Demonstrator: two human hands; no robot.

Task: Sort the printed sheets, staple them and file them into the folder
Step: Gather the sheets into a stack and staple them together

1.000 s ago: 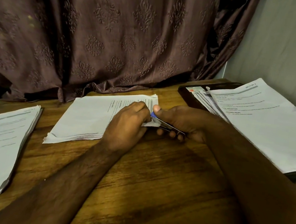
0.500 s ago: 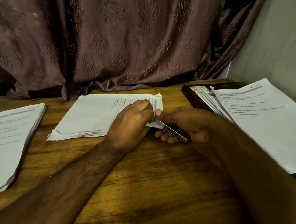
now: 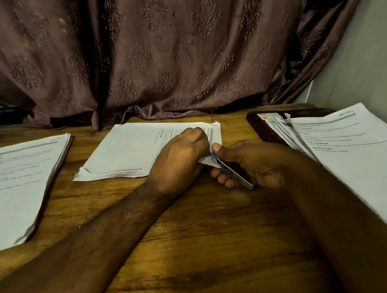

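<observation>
- Two hands meet at the middle stack [image 3: 132,153] on the tabletop [image 3: 200,233]: left hand [image 3: 178,159] pinches its corner; right hand [image 3: 256,164], at 3 o'clock, grips the stapler [image 3: 235,174].
- Corner edges should be flush before squeezing; the folder [image 3: 261,128] waits at 2 o'clock.

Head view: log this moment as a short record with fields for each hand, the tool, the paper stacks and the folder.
left hand: grips the near right corner of the middle stack
right hand: holds the stapler, its grip curled round it
stapler: mouth at that corner; whether it has bitten cannot be told
left stack: lies flat, untouched
folder: dark, at the far right, under the right stack
table: wooden
</observation>
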